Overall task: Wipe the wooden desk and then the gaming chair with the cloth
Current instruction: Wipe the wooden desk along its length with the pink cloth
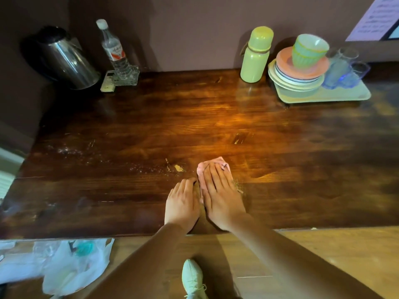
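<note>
The dark wooden desk (151,117) fills the view. A small pink cloth (209,167) lies on it near the front middle. My right hand (222,197) presses flat on the cloth with straight fingers and covers most of it. Just to its left, my left hand (182,203) rests flat on the bare wood beside the cloth. Pale dusty streaks (71,151) and a chipped spot (178,168) mark the desk left of the cloth. The gaming chair is not in view.
At the back left stand a steel kettle (64,59), a clear bottle (112,48) in a glass holder, and a remote (108,82). Back right: a green flask (255,55), and a tray (345,94) with stacked plates, a cup and blue glasses. Plastic bags (64,264) lie on the floor below left.
</note>
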A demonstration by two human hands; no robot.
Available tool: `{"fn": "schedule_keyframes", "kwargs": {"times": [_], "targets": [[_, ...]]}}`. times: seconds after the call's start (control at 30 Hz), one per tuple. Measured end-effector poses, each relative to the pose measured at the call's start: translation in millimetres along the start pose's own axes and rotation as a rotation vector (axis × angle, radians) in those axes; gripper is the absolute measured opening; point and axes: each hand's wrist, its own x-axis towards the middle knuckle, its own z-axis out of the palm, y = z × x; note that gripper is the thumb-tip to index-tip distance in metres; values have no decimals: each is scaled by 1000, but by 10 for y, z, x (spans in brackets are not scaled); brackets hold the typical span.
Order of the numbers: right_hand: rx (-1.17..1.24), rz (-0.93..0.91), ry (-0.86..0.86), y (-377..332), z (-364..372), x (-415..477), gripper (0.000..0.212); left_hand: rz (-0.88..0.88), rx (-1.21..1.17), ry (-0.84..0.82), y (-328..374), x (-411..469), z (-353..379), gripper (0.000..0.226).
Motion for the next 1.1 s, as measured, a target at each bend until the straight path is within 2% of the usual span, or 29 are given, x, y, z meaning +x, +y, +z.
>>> {"fn": "schedule_keyframes", "kwargs": {"times": [0.1, 0.2, 0.37, 0.43, 0.53, 0.7, 0.83, 0.97, 1.03, 1.1], "targets": [[-48, 46, -16, 166, -76, 597, 72, 45, 12, 5, -127, 64, 29, 24], [-63, 108, -34, 278, -152, 993, 70, 39, 11, 16, -167, 115, 56, 24], [-32, 71, -3, 111, -126, 596, 71, 24, -26, -38, -156, 415, -71, 17], [8, 57, -31, 48, -106, 365, 72, 39, 18, -3, -183, 678, -155, 14], [-8, 52, -37, 69, -85, 282, 73, 76, 143, 97, -255, 1138, -239, 22], [-93, 25, -9, 294, -80, 956, 80, 22, 292, -131, -513, 1676, -135, 50], [-109, 107, -28, 539, -168, 1692, 73, 72, 341, -59, -658, 1703, -16, 48], [-99, 128, 1, 517, -179, 1737, 71, 173, 424, 50, -632, 1825, 19, 37], [-95, 101, 8, 416, -150, 1485, 76, 193, 444, 23, -648, 1987, -8, 40], [-62, 88, 7, 342, -111, 1206, 76, 124, 410, -75, -669, 2223, -62, 48]]}}
